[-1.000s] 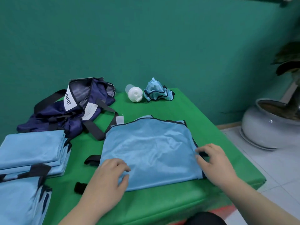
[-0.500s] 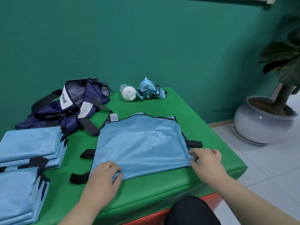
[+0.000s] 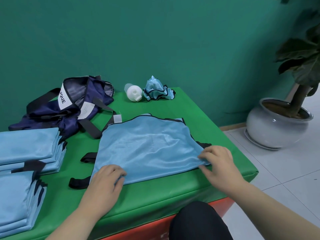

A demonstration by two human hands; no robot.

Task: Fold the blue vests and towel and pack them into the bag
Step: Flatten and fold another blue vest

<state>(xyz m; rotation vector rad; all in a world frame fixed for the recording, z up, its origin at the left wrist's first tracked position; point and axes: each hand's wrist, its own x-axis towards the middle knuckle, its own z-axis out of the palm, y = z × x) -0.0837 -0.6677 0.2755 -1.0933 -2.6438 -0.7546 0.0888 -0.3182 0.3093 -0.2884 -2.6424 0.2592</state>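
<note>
Teal-green wall backs a green padded desk, whose near side shows an orange-red base below the padding. At the desk's middle a light blue mesh vest with dark trim lies spread flat, with black straps poking out at its left and right sides.

The left hand sits on the vest's near left corner. Its fingers curl down over the hem and grip it with the thumb against the cloth edge, and the corner itself is hidden beneath the hand. The right hand pinches the near right corner, its fingers bent round a small lifted fold, and it covers part of the black strap there.

Far left, a navy blue fabric bag with black straps slumps with its mouth open; the white label on its rim is bent, so only some letters read. Nearer on the left lie a far stack of folded light blue vests and a near stack of folded light blue vests. The frame's left edge cuts both off, and I cannot tell how many each holds.

At the far edge a white plastic bottle lies on its side, its cap hiding most of the body. Just right of it is a crumpled light blue cloth with dark trim; whether they touch is unclear.

On the white tiled floor to the right stands a pale grey ceramic pot. Its dark-leaved plant is blurred and cut off. A dark-clothed knee fills the near bottom edge.
</note>
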